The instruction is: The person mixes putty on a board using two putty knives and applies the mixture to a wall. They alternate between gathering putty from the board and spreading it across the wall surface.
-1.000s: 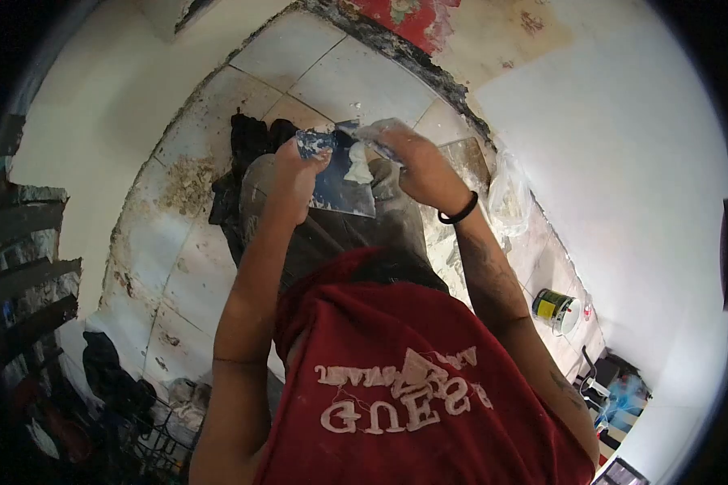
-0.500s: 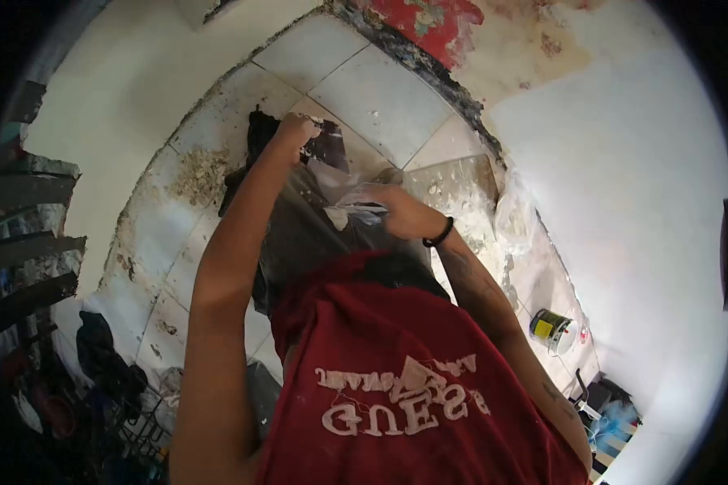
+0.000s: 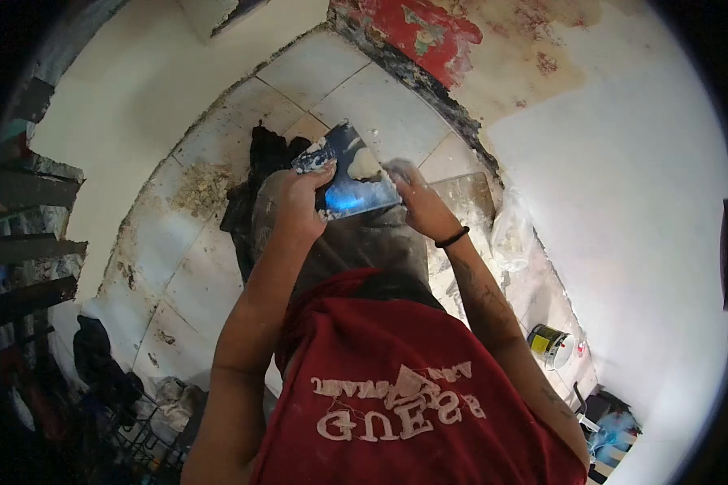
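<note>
A flat, shiny rectangular metal plate [image 3: 354, 194], like a plastering blade, is tilted above my lap. Pale putty [image 3: 365, 164] sits in a lump on its dark face, and more is smeared along its upper left end. My left hand [image 3: 303, 200] grips the plate's left side, thumb over the face. At the right edge, my right hand [image 3: 419, 200] is closed with its fingers at the plate; they are slightly blurred, and whether they hold anything else is hidden. Dusty grey trousers [image 3: 356, 246] are beneath both hands.
A dusty board [image 3: 471, 194] with white powder lies to the right, beside crumpled clear plastic [image 3: 513, 222]. Dark cloth [image 3: 265, 153] is at the left. A paint bucket [image 3: 552, 346] lies tipped near the right wall. Crumbled debris [image 3: 198, 190] covers some tiles.
Both hands have come closer together. My left hand has lowered, and the plate has turned its putty-covered face up. The pale crinkled piece in my right hand is no longer visible.
</note>
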`<action>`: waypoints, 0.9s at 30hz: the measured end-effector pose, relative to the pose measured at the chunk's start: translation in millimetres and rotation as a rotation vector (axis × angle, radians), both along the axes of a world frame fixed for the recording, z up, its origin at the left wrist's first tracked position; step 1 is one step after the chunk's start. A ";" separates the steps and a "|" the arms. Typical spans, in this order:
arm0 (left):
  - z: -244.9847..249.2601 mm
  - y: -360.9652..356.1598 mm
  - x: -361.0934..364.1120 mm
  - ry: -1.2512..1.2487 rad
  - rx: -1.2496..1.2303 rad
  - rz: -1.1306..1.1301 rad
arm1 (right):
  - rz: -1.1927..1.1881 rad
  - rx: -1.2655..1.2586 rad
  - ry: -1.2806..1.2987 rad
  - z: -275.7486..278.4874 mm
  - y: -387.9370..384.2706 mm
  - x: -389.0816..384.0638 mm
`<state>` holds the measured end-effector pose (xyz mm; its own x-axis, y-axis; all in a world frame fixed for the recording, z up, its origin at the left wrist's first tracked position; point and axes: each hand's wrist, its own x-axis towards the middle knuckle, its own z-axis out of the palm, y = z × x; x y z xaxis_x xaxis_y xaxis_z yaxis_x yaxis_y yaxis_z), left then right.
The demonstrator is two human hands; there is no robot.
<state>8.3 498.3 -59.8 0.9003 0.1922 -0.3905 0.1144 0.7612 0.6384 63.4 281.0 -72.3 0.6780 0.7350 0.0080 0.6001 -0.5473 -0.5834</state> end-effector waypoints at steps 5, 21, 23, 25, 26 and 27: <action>26.9 6.6 4.6 0.210 0.243 0.100 | -0.093 0.165 -0.104 -24.0 -29.8 9.0; 0.7 19.5 18.0 -0.024 0.366 0.060 | 0.264 0.217 0.115 67.1 -7.7 -26.4; 29.3 16.6 11.9 0.034 0.224 -0.044 | 0.186 0.413 0.126 90.1 -12.6 -12.0; 33.8 9.8 6.1 0.088 0.141 -0.138 | 0.028 0.473 -0.066 115.7 -5.9 -7.6; 32.6 4.7 3.2 0.069 0.095 -0.138 | 0.035 0.441 -0.077 113.1 -2.2 -6.0; 33.4 -1.7 -0.5 0.048 0.049 -0.135 | 0.045 0.410 -0.088 108.1 1.5 -3.1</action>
